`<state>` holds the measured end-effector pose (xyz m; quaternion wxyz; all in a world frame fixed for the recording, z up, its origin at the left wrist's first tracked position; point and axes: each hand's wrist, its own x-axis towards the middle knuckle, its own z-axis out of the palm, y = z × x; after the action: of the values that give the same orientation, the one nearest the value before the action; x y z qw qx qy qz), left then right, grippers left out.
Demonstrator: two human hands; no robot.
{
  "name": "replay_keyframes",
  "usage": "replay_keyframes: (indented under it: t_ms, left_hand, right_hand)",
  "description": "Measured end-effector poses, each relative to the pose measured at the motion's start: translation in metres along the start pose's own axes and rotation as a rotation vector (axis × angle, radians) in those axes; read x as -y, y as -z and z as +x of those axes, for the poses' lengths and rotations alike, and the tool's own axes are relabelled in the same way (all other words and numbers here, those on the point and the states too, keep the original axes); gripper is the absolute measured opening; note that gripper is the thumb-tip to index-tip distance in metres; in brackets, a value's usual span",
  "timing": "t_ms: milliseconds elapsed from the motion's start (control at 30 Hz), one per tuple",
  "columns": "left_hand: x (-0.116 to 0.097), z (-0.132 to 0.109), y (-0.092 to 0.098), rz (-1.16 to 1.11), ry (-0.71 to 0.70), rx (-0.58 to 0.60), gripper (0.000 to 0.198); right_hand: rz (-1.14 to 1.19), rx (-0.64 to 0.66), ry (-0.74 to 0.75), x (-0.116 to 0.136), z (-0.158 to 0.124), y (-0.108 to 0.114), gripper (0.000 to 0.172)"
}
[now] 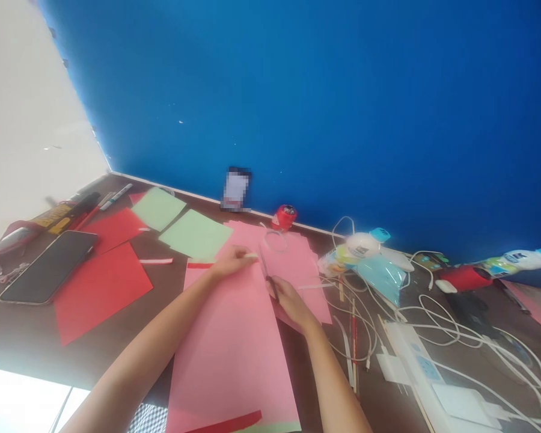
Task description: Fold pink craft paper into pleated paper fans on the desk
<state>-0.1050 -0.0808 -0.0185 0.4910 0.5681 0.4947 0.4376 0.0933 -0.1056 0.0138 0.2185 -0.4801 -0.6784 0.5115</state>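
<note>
Scissors (267,274) in the right hand (291,304), fingers closed on the handles, blades aimed at 11 o'clock. I read the left hand (231,261) pinching the pink sheet (229,349) at its top edge, 10 o'clock of the blades, steadying it.

The large paper sheet (234,349) was coloured pink. 2 red sheets (99,288) and 2 pale green sheets (196,236) were seen. The wall (320,90) was painted deep blue, the tabletop (27,337) dark brown, the cables (451,329) white.
</note>
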Motion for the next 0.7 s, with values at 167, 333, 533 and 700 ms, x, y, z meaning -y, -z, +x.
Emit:
replay_keyframes:
  t_ms: [167,333,533,700]
  left_hand:
    - [0.0,0.0,0.0,-0.043,-0.073,0.009,0.028]
    - [0.007,0.001,0.002,-0.093,-0.103,-0.026,0.033]
    - [0.008,-0.001,0.001,-0.092,-0.088,-0.079,0.032]
    - [0.008,-0.002,0.006,-0.102,-0.036,-0.165,0.056]
  right_hand:
    - [-0.033,-0.032,0.052,-0.008,0.004,0.007,0.034]
    - [-0.188,-0.41,0.014,-0.03,0.015,0.018,0.031]
    - [-0.301,-0.627,-0.048,-0.041,0.02,0.027,0.035]
    - [-0.392,-0.586,0.024,-0.047,0.022,0.025,0.017]
